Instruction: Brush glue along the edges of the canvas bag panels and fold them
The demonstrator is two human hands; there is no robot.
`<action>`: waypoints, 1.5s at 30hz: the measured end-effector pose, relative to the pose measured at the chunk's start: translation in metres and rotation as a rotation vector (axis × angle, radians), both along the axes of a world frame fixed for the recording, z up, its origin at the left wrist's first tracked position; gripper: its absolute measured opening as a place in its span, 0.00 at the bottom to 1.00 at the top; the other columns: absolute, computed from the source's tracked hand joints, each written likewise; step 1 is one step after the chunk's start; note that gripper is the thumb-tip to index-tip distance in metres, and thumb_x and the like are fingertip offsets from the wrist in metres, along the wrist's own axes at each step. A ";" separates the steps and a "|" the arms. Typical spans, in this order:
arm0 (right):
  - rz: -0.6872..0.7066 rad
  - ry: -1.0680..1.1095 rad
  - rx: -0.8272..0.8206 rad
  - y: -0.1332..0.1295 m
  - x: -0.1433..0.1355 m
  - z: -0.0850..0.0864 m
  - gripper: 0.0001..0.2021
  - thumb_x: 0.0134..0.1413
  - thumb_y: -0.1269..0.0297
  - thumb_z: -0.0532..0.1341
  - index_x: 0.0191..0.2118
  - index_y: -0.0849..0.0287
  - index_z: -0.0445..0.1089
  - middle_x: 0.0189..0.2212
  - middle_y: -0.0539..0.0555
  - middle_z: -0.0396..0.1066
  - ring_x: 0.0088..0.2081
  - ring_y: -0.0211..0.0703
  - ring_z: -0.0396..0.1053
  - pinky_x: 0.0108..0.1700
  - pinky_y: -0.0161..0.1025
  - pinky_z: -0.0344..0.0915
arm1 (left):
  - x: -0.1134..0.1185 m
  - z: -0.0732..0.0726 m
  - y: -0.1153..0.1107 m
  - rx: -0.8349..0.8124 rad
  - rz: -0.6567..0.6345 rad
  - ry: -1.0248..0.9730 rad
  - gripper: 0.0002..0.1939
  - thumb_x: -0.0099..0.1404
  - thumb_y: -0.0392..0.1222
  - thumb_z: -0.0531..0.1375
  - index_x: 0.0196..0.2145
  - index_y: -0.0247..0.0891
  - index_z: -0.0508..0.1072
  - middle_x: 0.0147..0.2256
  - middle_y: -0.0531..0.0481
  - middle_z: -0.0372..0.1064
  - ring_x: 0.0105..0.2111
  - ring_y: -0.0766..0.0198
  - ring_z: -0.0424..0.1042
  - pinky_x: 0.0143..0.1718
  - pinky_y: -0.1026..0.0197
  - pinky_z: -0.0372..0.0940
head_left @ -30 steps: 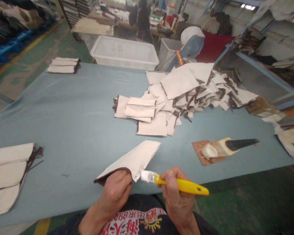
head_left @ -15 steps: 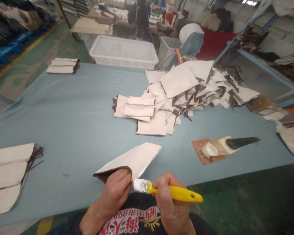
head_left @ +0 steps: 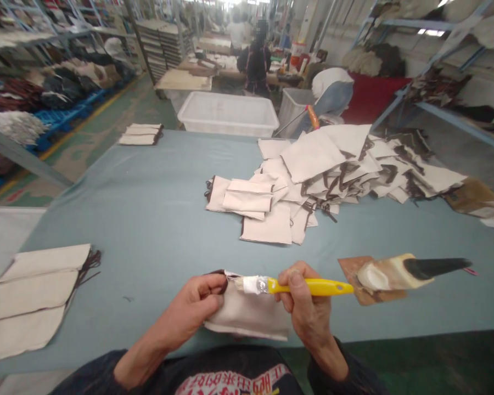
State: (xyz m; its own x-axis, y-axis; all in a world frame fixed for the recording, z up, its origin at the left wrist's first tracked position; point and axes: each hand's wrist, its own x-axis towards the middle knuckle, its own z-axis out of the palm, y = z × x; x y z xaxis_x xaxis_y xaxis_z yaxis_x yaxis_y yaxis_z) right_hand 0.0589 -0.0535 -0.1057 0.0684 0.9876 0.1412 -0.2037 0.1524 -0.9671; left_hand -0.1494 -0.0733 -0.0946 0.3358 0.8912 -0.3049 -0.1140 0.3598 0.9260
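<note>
My left hand (head_left: 201, 302) pinches the dark-edged corner of a cream fabric pouch (head_left: 251, 312) near the table's front edge. In my right hand (head_left: 307, 299) is a yellow-handled brush (head_left: 327, 287), its white-coated bristles pointing left and meeting the pouch's upper edge beside my left fingers. Right of my right hand, a container with a dark handle (head_left: 391, 272) rests on a brown square piece (head_left: 354, 274). A large heap of cream pouches with dark trim (head_left: 313, 159) lies beyond my hands.
Stacked cream pouches (head_left: 41, 296) lie at the left, with a smaller stack (head_left: 140, 134) at the far left corner of the blue-green table (head_left: 156, 219). Past the far edge stand a white tub (head_left: 230, 112) and, farther back, a person (head_left: 257, 60).
The pouch has turned and now lies lower, its body to the right of my left hand. My right hand has raised the brush and levelled it. The view has tilted up.
</note>
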 end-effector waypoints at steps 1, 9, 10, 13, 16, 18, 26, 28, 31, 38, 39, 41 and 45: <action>0.020 -0.029 0.029 0.004 0.000 -0.003 0.20 0.63 0.46 0.61 0.27 0.57 0.68 0.12 0.41 0.55 0.14 0.32 0.52 0.18 0.31 0.53 | 0.001 0.000 -0.001 -0.053 -0.023 -0.054 0.09 0.57 0.41 0.62 0.34 0.33 0.77 0.26 0.52 0.71 0.24 0.69 0.64 0.26 0.68 0.56; -0.005 -0.205 0.194 0.015 0.003 -0.015 0.17 0.63 0.50 0.62 0.28 0.56 0.71 0.16 0.45 0.63 0.18 0.36 0.59 0.22 0.35 0.58 | 0.005 -0.008 -0.007 -0.179 0.020 -0.198 0.14 0.53 0.39 0.66 0.39 0.32 0.80 0.26 0.50 0.74 0.25 0.68 0.68 0.26 0.70 0.59; -0.010 -0.171 0.218 0.012 0.006 -0.012 0.16 0.64 0.52 0.61 0.29 0.56 0.72 0.16 0.45 0.62 0.17 0.35 0.58 0.22 0.34 0.57 | 0.004 -0.008 -0.007 -0.182 0.021 -0.202 0.14 0.54 0.39 0.66 0.39 0.32 0.80 0.26 0.50 0.74 0.25 0.69 0.68 0.26 0.70 0.59; 0.054 -0.111 0.233 0.004 0.011 -0.008 0.17 0.66 0.53 0.60 0.28 0.56 0.72 0.15 0.44 0.60 0.16 0.34 0.55 0.21 0.34 0.55 | 0.004 -0.007 -0.007 -0.183 0.014 -0.210 0.14 0.55 0.40 0.66 0.39 0.32 0.81 0.25 0.50 0.74 0.23 0.70 0.67 0.26 0.70 0.60; 0.136 -0.199 0.218 0.006 0.010 -0.012 0.18 0.63 0.50 0.62 0.27 0.56 0.71 0.16 0.46 0.62 0.18 0.36 0.57 0.21 0.34 0.56 | 0.005 -0.006 -0.005 -0.200 -0.012 -0.201 0.14 0.55 0.39 0.66 0.40 0.32 0.81 0.26 0.50 0.75 0.24 0.70 0.68 0.26 0.70 0.60; 0.159 -0.262 0.246 0.014 0.005 -0.017 0.18 0.63 0.49 0.62 0.27 0.56 0.72 0.17 0.47 0.63 0.19 0.37 0.60 0.21 0.35 0.58 | 0.006 -0.006 -0.004 -0.207 -0.017 -0.197 0.15 0.54 0.38 0.67 0.40 0.32 0.81 0.27 0.49 0.75 0.25 0.69 0.69 0.26 0.70 0.61; 0.119 -0.323 0.407 0.019 0.005 -0.015 0.17 0.69 0.54 0.56 0.30 0.55 0.71 0.21 0.49 0.69 0.21 0.38 0.65 0.24 0.36 0.62 | -0.003 -0.012 -0.006 -0.219 0.039 -0.191 0.14 0.51 0.37 0.66 0.37 0.31 0.81 0.27 0.49 0.76 0.23 0.70 0.68 0.25 0.71 0.60; 0.154 -0.405 0.498 0.017 0.001 -0.010 0.17 0.69 0.56 0.57 0.29 0.55 0.71 0.20 0.49 0.70 0.21 0.37 0.66 0.25 0.36 0.62 | -0.003 -0.011 -0.007 -0.226 0.039 -0.193 0.14 0.50 0.36 0.66 0.36 0.31 0.81 0.27 0.50 0.75 0.22 0.71 0.67 0.24 0.71 0.59; 0.127 -0.498 0.605 0.020 -0.014 -0.005 0.18 0.69 0.57 0.56 0.27 0.56 0.70 0.20 0.48 0.70 0.20 0.36 0.66 0.25 0.35 0.62 | -0.005 -0.011 -0.008 -0.228 0.069 -0.200 0.13 0.50 0.37 0.66 0.35 0.31 0.80 0.25 0.51 0.74 0.22 0.71 0.67 0.24 0.71 0.59; 0.113 -0.517 0.650 0.025 -0.033 -0.009 0.21 0.71 0.54 0.53 0.28 0.55 0.70 0.20 0.49 0.71 0.21 0.37 0.67 0.26 0.35 0.63 | -0.010 -0.014 -0.008 -0.254 0.136 -0.232 0.08 0.47 0.36 0.67 0.29 0.32 0.78 0.21 0.54 0.71 0.18 0.73 0.63 0.20 0.71 0.57; 0.103 -0.516 0.642 0.025 -0.031 -0.010 0.19 0.71 0.55 0.54 0.28 0.55 0.71 0.21 0.49 0.71 0.21 0.38 0.67 0.26 0.36 0.63 | -0.010 -0.015 -0.008 -0.257 0.146 -0.236 0.08 0.47 0.36 0.67 0.28 0.32 0.78 0.21 0.54 0.71 0.18 0.73 0.63 0.20 0.71 0.57; 0.055 -0.495 0.589 0.025 -0.024 -0.013 0.17 0.70 0.55 0.55 0.30 0.55 0.72 0.21 0.49 0.71 0.22 0.39 0.67 0.26 0.36 0.64 | -0.012 -0.016 -0.007 -0.262 0.159 -0.238 0.08 0.47 0.36 0.66 0.27 0.32 0.77 0.22 0.53 0.72 0.18 0.72 0.64 0.20 0.70 0.58; 0.055 -0.434 0.487 0.020 -0.011 -0.015 0.18 0.70 0.54 0.55 0.31 0.55 0.72 0.21 0.49 0.70 0.22 0.39 0.67 0.27 0.38 0.66 | -0.015 -0.016 -0.003 -0.251 0.164 -0.235 0.07 0.46 0.36 0.66 0.27 0.33 0.76 0.21 0.53 0.71 0.18 0.72 0.65 0.20 0.71 0.57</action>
